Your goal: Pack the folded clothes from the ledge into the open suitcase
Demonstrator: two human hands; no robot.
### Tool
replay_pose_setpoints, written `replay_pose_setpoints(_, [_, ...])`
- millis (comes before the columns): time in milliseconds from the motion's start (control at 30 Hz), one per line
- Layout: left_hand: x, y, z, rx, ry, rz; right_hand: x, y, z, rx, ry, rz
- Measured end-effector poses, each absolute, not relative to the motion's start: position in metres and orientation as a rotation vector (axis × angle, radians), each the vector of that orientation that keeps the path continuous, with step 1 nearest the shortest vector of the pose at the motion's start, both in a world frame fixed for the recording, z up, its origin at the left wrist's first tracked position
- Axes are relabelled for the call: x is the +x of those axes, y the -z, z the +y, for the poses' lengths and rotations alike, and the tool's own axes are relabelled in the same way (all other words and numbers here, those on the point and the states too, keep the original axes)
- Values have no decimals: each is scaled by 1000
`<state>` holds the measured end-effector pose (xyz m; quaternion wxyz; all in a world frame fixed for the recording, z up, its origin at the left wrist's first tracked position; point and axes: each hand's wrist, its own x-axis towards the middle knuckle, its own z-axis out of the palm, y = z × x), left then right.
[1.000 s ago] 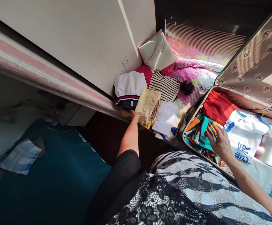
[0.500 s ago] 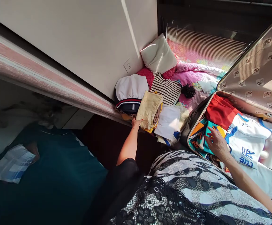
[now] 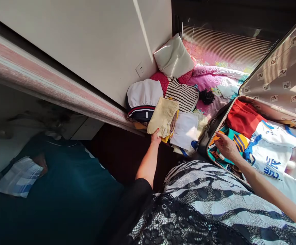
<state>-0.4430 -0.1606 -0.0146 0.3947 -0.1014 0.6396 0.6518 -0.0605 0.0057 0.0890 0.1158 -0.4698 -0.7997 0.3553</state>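
Head view, looking down on a sunlit ledge with heaps of clothing at its centre and an open suitcase (image 3: 278, 89) at the right. The left hand (image 3: 155, 136) is at the near edge of a folded pale-yellow garment (image 3: 163, 114), which lies on the ledge on top of other folded pieces. One digit shows over the cloth; the rest are hidden, so I cannot tell whether the edge is pinched or merely touched. Since a second ago this hand has shifted slightly right, toward the middle of that edge, and the garment remains on its pile.

The right hand (image 3: 226, 146) has changed more: it has moved left, and its fingers now hang over the suitcase's left rim and the orange-and-teal clothes (image 3: 228, 133). It is loosely spread and holds nothing visible; contact with the cloth is unclear. That brings it closer to the left hand and the yellow garment, with both hands still apart.

Just right of the garment is a folded white cloth (image 3: 185, 126); beyond, a striped cloth (image 3: 182, 95); to the left, a white-and-navy item (image 3: 145, 93). Inside the suitcase lie red cloth (image 3: 243, 117) and a white shirt (image 3: 272, 149) with blue lettering.
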Motion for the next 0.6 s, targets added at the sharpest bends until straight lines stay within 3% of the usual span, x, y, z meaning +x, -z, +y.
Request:
replay_pose_setpoints(200, [-471, -33, -134, -169, -1732, 1547, -145, -103, 15, -1369, -1433, -2199])
replay_pose_setpoints(400, [-487, -105, -119, -6, -1760, 1492, -255, -105, 4, -1462, -2495, -901])
replay_pose_setpoints(500, [-484, -138, -123, 105, -1732, 1490, -288, -97, -1, -1442, -2626, -254])
replay_pose_setpoints(600, [-469, -164, -140, 282, -1646, 1538, -302, -88, -9, -1341, -2621, -3])
